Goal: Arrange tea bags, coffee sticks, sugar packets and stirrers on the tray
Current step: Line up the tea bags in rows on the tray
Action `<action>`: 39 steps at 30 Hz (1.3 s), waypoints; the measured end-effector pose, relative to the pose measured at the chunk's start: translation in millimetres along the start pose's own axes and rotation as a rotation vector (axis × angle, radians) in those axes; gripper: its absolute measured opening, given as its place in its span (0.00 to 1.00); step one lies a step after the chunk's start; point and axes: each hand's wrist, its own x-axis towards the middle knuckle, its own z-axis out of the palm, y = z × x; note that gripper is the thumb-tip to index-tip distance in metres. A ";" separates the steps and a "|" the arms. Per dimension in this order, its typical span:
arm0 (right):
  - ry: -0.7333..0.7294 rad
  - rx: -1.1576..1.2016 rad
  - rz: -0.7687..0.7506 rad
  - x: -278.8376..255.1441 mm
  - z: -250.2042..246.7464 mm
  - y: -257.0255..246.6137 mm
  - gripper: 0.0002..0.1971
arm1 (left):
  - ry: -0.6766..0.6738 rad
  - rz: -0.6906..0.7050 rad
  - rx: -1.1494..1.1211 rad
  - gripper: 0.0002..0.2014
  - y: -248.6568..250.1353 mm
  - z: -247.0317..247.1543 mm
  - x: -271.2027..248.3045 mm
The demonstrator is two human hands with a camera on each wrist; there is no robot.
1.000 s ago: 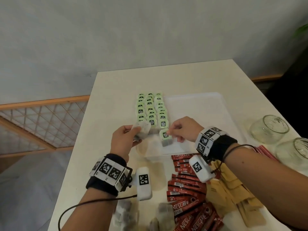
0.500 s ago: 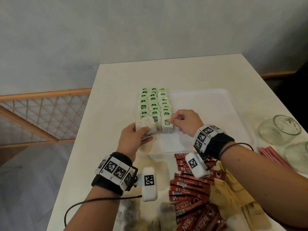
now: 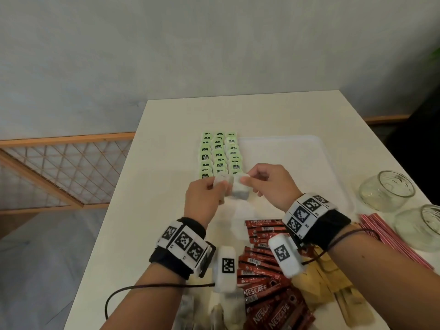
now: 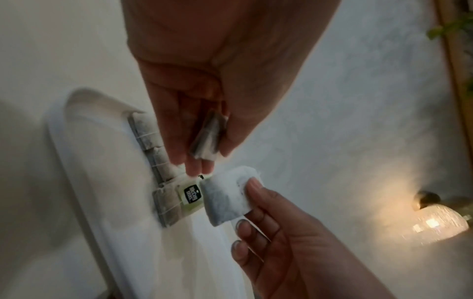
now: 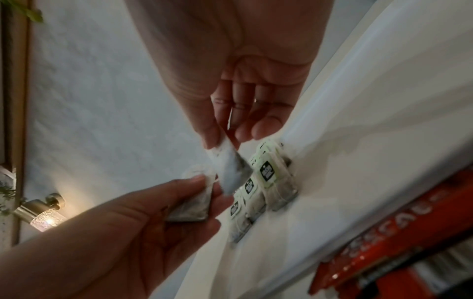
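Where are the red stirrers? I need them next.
In the head view, the red stirrers lie on the table's right side, off the tray, beside two glass jars.

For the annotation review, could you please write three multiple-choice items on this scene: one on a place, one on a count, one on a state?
1. Where do the arranged tea bags lie?
A. along the left side of the tray
B. inside a glass jar
C. on the coffee sticks

2. How many columns do their green tags form?
A. one
B. three
C. six

3. What is the right hand doing?
A. resting flat on the table
B. gripping a stirrer
C. pinching a tea bag

Answers:
1. A, the head view shows the green-tagged bags lined up at the tray's left edge.
2. B, three tags sit side by side in each row.
3. C, its thumb and fingers pinch a white bag beside the left hand, which holds another tea bag.
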 end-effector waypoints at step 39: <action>-0.090 -0.635 -0.139 20.6 46.4 1.5 0.07 | 0.040 -0.179 -0.181 0.18 -10.6 -46.9 10.9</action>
